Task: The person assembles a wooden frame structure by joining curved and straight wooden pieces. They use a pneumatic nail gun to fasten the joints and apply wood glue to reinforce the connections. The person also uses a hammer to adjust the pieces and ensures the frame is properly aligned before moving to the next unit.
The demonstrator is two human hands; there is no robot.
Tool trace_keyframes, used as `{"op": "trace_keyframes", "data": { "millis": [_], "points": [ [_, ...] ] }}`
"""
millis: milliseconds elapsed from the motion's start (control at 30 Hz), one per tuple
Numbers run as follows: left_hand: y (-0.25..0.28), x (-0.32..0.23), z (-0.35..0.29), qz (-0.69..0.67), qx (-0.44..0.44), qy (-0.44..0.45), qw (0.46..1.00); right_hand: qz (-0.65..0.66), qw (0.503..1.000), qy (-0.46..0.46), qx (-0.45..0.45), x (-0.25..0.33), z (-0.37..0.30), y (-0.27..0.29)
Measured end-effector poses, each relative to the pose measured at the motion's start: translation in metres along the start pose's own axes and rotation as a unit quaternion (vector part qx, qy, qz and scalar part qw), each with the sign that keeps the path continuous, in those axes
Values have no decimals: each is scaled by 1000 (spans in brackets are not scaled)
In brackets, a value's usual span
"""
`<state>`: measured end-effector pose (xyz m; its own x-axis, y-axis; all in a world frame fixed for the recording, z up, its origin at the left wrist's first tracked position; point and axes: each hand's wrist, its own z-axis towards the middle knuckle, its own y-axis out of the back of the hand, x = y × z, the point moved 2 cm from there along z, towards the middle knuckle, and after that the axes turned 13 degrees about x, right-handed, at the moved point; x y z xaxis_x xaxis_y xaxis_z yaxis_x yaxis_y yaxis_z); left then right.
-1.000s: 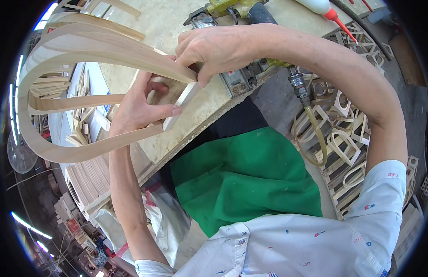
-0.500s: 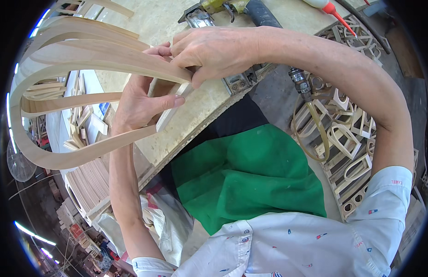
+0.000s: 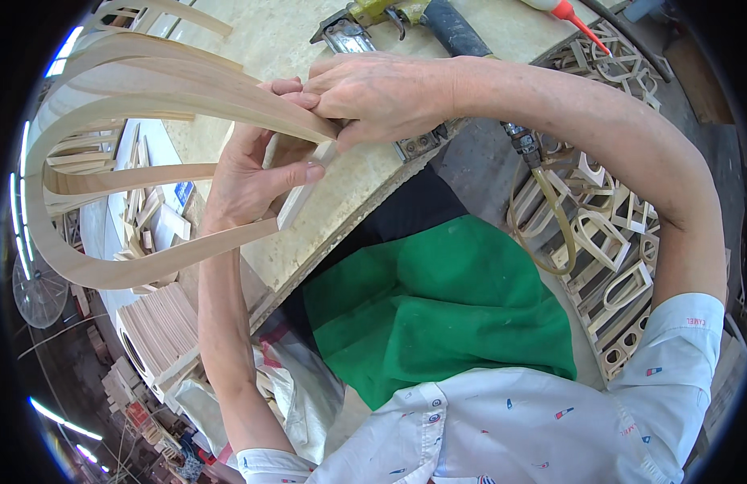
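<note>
A pale bent-wood frame (image 3: pixel 131 272), looped in a wide U, rises above the workbench at the left. Between its two ends sits a short straight wooden crosspiece (image 3: pixel 303 196). My left hand (image 3: pixel 243 184) reaches through the loop and is closed round the crosspiece, its thumb along the near face. At the upper end of the frame, my right hand (image 3: pixel 383 93) pinches the corner where frame and crosspiece meet; its fingertips are partly hidden. Just beyond lies a yellow-green nail gun (image 3: pixel 401 12) with a dark grip, its metal magazine partly behind my right hand.
The workbench (image 3: pixel 268 262) has a front edge running diagonally. A red-tipped bottle (image 3: pixel 568 11) lies at the far right. Several small wooden frames (image 3: pixel 611 242) fill the right side below an air hose (image 3: pixel 560 206). Stacked wooden pieces (image 3: pixel 160 327) and offcuts (image 3: pixel 151 222) are at left.
The bent-wood frame and both hands have shifted slightly within the view. My grip on the frame and crosspiece looks the same.
</note>
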<state>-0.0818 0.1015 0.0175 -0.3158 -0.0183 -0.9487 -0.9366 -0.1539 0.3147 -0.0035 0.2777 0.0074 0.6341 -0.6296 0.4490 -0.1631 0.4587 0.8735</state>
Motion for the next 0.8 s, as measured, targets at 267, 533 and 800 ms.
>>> {"op": "trace_keyframes", "data": {
  "millis": [267,533,800],
  "points": [
    [-5,-2,-2,-133,-28,71,988,5,1000,11,-22,1,-1,-1],
    [-7,-6,2,-146,-34,84,985,56,996,-65,-4,-1,-5,9],
    [3,7,-4,-45,-7,68,997,82,907,-357,-210,-6,-86,87]
  ]
}}
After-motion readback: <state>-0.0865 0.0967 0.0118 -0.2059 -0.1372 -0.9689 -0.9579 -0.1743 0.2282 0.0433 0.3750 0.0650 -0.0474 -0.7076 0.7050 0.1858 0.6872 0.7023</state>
